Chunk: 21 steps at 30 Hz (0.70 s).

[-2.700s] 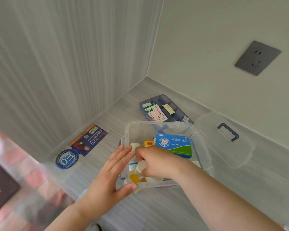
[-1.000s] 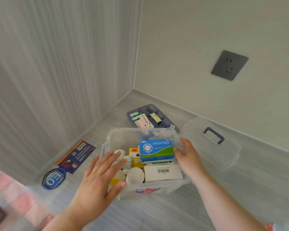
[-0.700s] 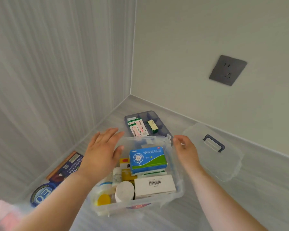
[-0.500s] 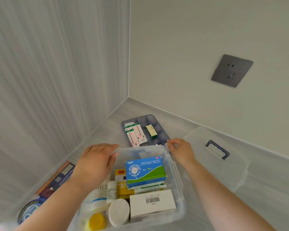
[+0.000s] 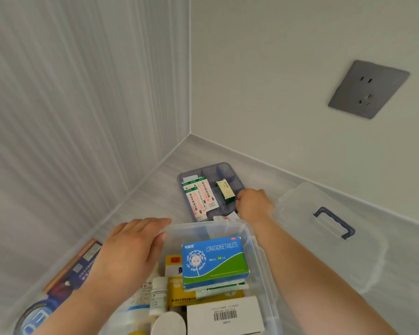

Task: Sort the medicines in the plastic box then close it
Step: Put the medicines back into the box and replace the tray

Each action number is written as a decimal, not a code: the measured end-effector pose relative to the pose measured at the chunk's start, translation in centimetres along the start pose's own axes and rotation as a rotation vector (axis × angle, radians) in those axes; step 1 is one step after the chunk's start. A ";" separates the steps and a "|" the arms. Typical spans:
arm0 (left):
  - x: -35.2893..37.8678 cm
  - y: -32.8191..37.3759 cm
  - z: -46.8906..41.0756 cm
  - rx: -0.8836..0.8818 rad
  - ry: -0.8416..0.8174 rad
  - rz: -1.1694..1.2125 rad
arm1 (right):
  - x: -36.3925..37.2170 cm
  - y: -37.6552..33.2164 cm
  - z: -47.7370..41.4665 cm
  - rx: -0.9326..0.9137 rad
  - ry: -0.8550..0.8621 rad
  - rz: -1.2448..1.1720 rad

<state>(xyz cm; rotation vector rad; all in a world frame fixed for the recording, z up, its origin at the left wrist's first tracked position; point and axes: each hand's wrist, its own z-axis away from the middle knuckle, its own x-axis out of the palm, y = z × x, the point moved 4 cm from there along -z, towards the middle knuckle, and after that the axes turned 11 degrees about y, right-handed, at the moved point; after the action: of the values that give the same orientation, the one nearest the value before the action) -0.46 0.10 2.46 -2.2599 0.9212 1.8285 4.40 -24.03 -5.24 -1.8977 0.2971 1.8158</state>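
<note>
A blue and green medicine carton (image 5: 214,261) at lower centre of the frame reads "LORATADINE TABLETS", with "14" beneath. A white carton (image 5: 225,316) below it shows a barcode; its digits are too small to read.

Corner location: ribbed panel wall (image 5: 70,105) meets plain wall (image 5: 264,68) (grey socket (image 5: 368,89) fitted); pale wood-grain surface (image 5: 155,197).

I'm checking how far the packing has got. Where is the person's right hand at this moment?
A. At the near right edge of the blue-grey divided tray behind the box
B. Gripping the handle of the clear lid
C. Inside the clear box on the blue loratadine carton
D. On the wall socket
A: the right hand reaches past the clear box to the blue-grey tray, beside its small green carton; the lid lies untouched.
</note>
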 end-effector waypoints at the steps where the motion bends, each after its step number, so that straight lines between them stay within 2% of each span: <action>1: 0.0 0.1 0.0 -0.010 -0.001 0.011 | -0.1 0.0 0.0 0.021 -0.008 0.000; 6: 0.2 -0.4 0.0 -0.043 0.030 0.055 | -0.2 0.4 0.3 0.073 -0.022 -0.059; 12: 0.2 -0.2 0.1 -0.069 0.029 0.063 | -1.9 3.7 0.6 0.229 0.100 -0.107; 17: 0.7 -0.7 0.1 -0.080 0.031 0.101 | -6.1 3.1 -0.3 0.139 0.272 -0.142; 21: 0.7 -1.2 0.3 -0.122 0.133 0.237 | -10.8 3.0 -0.1 0.046 0.385 -0.267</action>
<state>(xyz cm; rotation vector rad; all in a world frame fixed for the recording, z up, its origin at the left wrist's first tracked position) 0.01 0.95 1.42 -2.4653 1.1754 1.8908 2.10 -28.51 4.73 -2.1316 0.2003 1.2592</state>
